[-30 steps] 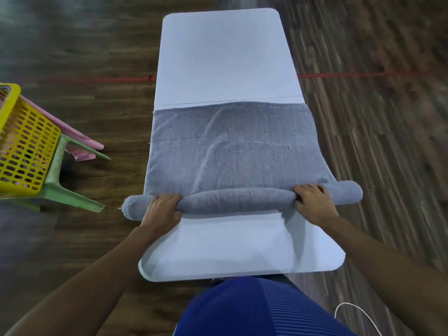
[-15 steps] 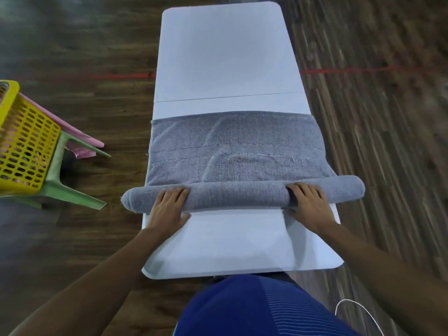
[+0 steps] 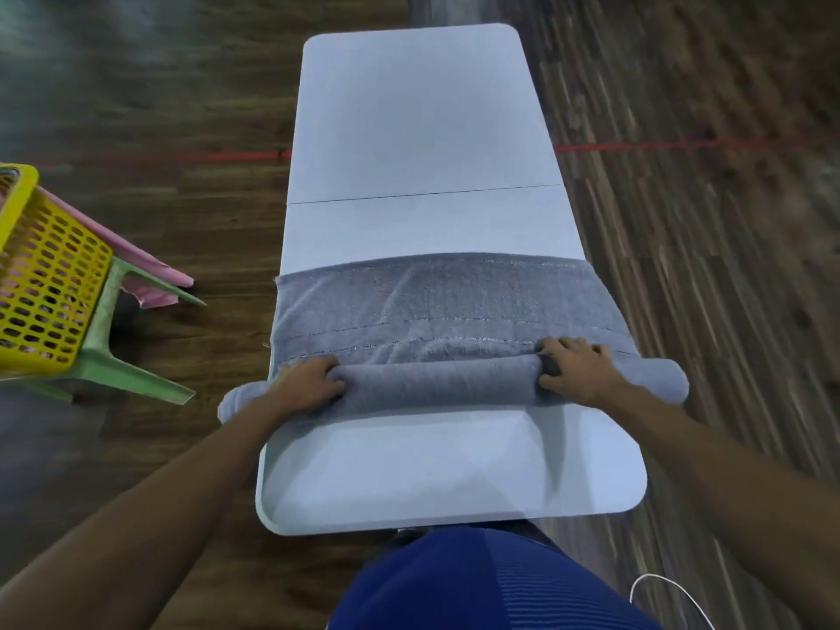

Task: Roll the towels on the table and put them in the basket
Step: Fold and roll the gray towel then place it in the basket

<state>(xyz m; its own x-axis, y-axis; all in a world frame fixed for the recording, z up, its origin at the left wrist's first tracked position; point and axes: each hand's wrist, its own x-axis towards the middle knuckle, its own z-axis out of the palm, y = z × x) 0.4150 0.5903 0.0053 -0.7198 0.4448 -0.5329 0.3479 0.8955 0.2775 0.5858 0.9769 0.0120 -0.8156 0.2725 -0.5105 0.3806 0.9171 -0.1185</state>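
A grey towel lies across the white table, its near part wound into a thick roll that overhangs both table sides. My left hand curls over the roll near its left end. My right hand grips the roll near its right end, fingers wrapped over the top. The flat unrolled part stretches away from the roll toward the table's middle. The yellow perforated basket stands at the far left on a green plastic stool.
A pink cloth hangs under the basket over the stool. Wooden floor surrounds the table, with a red line across it. A white cable lies at the bottom right, beside my blue-clad body.
The roll has grown thicker and the flat part of the towel has become shorter. Both hands went from flat on the roll to curled around it.
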